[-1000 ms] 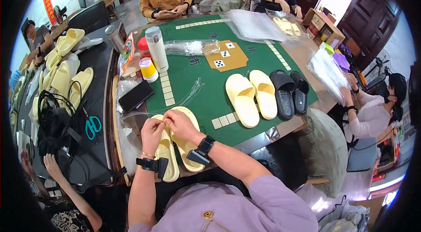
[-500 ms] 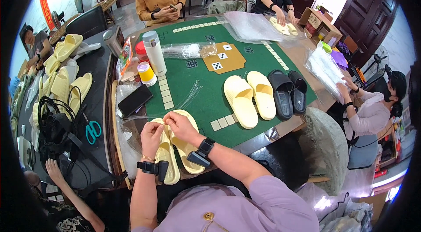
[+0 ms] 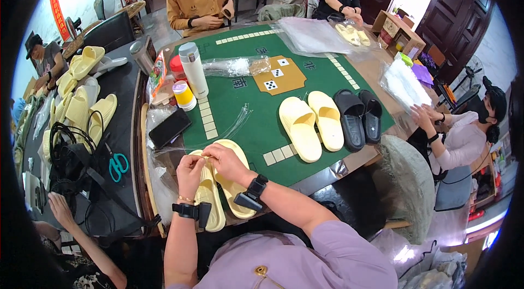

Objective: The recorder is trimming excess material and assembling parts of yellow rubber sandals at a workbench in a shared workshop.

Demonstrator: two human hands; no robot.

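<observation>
A pair of cream slippers, the left one (image 3: 209, 193) and the right one (image 3: 238, 151), lies at the table's near edge in front of me. Above them my left hand (image 3: 191, 175) and my right hand (image 3: 226, 163) meet, fingertips pinched together close to the strap of the left slipper. Whatever is between the fingers is too small to name. Beyond my hands a bundle of thin clear strands (image 3: 239, 121) rests on the green mat (image 3: 245, 141). To the right stand another cream pair (image 3: 299, 139) and a black pair (image 3: 352, 125).
Left of my hands are a black phone (image 3: 170, 128), a yellow-and-white tub (image 3: 184, 95) and a white bottle (image 3: 193, 70). The dark side table (image 3: 128, 201) holds more slippers, cables and teal scissors (image 3: 118, 166). Clear plastic bags (image 3: 314, 35) lie at the far side. Several people sit around.
My hands stay almost in place, fingertips still together. The far person in black has drawn their hands back from the slippers there. The person on the right has lifted a hand off the bags.
</observation>
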